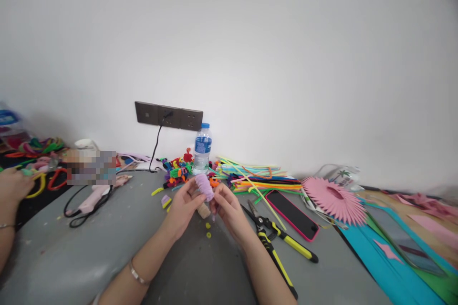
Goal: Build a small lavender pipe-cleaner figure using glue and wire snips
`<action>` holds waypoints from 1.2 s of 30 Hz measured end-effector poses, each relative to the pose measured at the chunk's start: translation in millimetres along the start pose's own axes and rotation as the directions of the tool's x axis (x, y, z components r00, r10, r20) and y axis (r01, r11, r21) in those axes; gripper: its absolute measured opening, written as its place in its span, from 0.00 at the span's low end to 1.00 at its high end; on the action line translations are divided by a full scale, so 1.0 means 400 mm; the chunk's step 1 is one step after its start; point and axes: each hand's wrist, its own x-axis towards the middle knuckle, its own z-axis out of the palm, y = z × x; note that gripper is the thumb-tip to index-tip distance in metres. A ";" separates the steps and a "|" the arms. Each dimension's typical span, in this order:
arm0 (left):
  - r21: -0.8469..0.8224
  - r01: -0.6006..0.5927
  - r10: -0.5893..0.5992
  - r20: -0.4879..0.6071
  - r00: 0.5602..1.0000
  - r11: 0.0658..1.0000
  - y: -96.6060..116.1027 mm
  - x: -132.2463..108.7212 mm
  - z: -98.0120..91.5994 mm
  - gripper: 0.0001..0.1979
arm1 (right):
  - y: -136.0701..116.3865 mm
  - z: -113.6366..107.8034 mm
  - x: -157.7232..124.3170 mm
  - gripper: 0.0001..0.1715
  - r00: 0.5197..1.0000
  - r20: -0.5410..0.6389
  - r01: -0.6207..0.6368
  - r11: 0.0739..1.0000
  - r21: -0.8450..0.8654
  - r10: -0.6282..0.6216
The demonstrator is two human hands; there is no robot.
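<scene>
A fuzzy lilac piece (pixel 204 187), rolled or coiled in shape, is held up over the grey table between my two hands. My left hand (pixel 186 207) grips it from the left side, fingers closed around it. On its lower right edge the fingers of my right hand (pixel 227 206) are pinched. Just below it is a tan fuzzy piece (pixel 203 210), partly covered by my fingers. Two small yellow-green bits (pixel 208 235) lie on the table under my hands. A small lilac and yellow piece (pixel 166 201) rests left of my left hand.
Behind my hands stand a water bottle (pixel 202 150) and bundled coloured pipe cleaners (pixel 265 178). Black and yellow pliers (pixel 277 236), a phone (pixel 292 214) and a pink paper fan (pixel 334 200) lie right. Left are a pink corded tool (pixel 92 199) and another person's hand (pixel 16 186).
</scene>
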 end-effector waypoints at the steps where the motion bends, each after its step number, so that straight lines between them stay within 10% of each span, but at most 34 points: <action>1: -0.001 -0.002 0.002 -0.005 1.000 1.000 0.000 0.001 0.000 0.25 | -0.001 0.002 -0.001 0.21 1.000 0.002 -0.003 1.000 0.008 0.003; 36: -0.068 -0.010 0.014 0.064 0.998 0.998 0.002 0.000 0.000 0.24 | -0.034 0.014 -0.010 0.19 0.984 0.066 -0.176 0.949 0.260 0.164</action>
